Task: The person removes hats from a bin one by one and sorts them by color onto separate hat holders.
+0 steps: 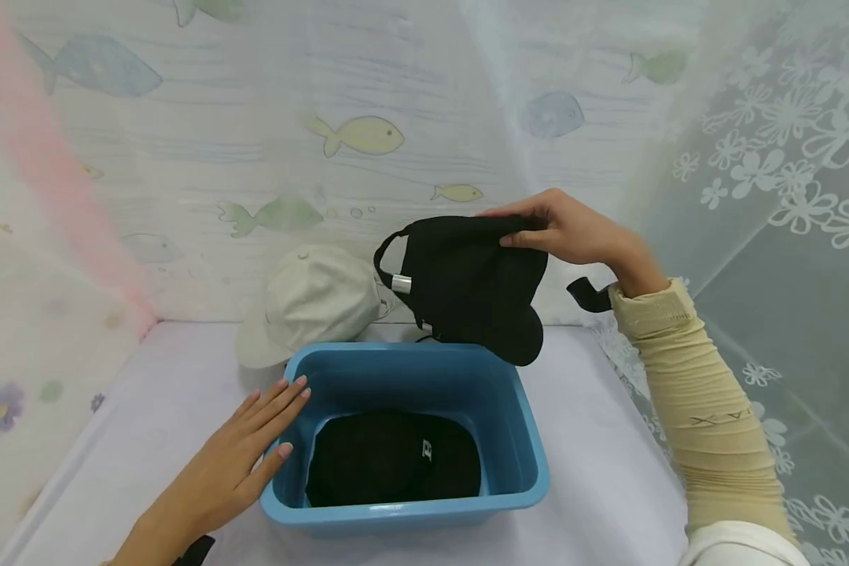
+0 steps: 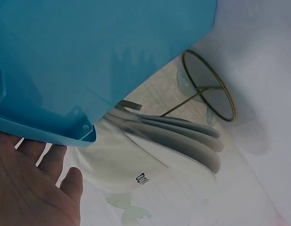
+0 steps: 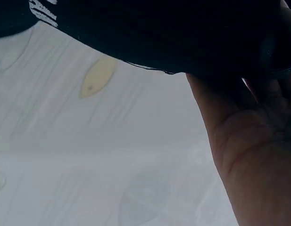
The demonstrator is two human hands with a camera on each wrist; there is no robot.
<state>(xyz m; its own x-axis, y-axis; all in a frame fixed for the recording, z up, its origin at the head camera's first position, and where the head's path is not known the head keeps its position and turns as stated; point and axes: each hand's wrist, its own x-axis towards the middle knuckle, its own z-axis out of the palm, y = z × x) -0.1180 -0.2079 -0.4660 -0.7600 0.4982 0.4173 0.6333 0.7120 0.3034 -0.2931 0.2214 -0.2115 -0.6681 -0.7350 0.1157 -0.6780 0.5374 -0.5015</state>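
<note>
Black cap [image 1: 470, 271] bears cropped, unreadable white mark [image 3: 45, 14].

A desk [image 1: 594, 448] spread with a plain white covering [image 1: 177, 393] carries the things. Directly on it, near the middle, stands a rectangular blue plastic basin [image 1: 368, 515] with rounded corners and a broad rim. Near the basin's rear left corner, a thin gold-coloured wire stand [image 2: 200, 89] rests on its round ring foot, a soft shadow falling beside it on the white.
</note>
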